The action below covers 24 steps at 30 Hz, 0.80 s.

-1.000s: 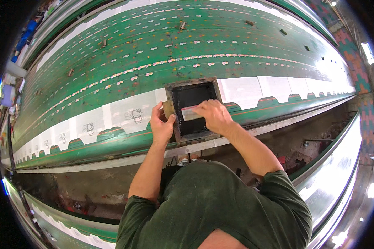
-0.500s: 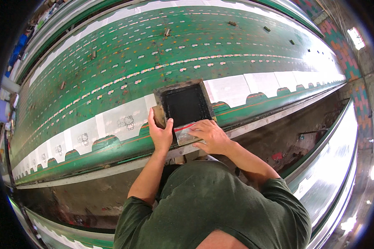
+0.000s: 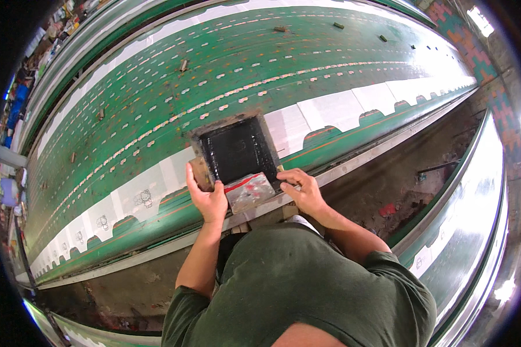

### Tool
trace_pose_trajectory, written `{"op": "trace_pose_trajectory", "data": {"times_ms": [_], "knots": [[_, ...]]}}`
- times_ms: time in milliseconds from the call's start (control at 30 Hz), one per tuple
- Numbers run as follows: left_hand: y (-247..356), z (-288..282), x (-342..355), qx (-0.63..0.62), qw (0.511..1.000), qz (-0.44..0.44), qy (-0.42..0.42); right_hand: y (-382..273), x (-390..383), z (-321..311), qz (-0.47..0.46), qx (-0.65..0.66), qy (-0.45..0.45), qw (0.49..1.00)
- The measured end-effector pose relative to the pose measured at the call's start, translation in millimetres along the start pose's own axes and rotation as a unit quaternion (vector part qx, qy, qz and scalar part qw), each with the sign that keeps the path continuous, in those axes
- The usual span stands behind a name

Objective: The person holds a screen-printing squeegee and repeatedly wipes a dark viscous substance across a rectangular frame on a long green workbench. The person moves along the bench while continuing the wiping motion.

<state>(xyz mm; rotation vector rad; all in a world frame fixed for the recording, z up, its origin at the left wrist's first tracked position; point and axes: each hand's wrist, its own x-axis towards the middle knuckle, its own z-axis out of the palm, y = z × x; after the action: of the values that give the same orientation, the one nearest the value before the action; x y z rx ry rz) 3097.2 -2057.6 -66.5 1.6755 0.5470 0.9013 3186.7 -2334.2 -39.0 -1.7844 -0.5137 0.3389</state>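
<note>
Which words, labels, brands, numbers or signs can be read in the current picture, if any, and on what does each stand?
None can be read.
White pieces: figure drawings on some, no legible lettering.
Dark frame: no lettering visible.
Flat tool with a red edge: smears, nothing legible.
Small printed patches: too small.
Clutter at far left: too small and blurred.

The counter (image 3: 307, 43) is faced with a smooth green surface, by which light is glossily reflected toward the right end. Thin white sheets (image 3: 336, 115) are laid flat and smooth; paper or cloth cannot be told. The frame (image 3: 226, 125) is roughly stained, its black interior (image 3: 237, 150) wet-looking. The scraper (image 3: 252, 195) is smeared. The shirt (image 3: 289, 277) is made of matt cloth.
</note>
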Motion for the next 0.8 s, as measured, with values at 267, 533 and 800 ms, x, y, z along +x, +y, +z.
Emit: {"op": "trace_pose_trajectory", "data": {"times_ms": [267,533,800], "knots": [[-5.4,133.6,-30.6,0.009,1.000,-0.017,0.006,51.4,8.9,-131.7,-0.018,-0.009,0.014,1.000],[-7.4,156.5,-39.8,-0.004,1.000,-0.010,-0.002,14.5,20.1,-146.9,-0.264,-0.231,-0.087,0.932],[-5.9,156.8,-31.3,0.014,0.999,-0.043,-0.015,7.2,48.9,-103.2,-0.335,-0.436,-0.176,0.816]]}}
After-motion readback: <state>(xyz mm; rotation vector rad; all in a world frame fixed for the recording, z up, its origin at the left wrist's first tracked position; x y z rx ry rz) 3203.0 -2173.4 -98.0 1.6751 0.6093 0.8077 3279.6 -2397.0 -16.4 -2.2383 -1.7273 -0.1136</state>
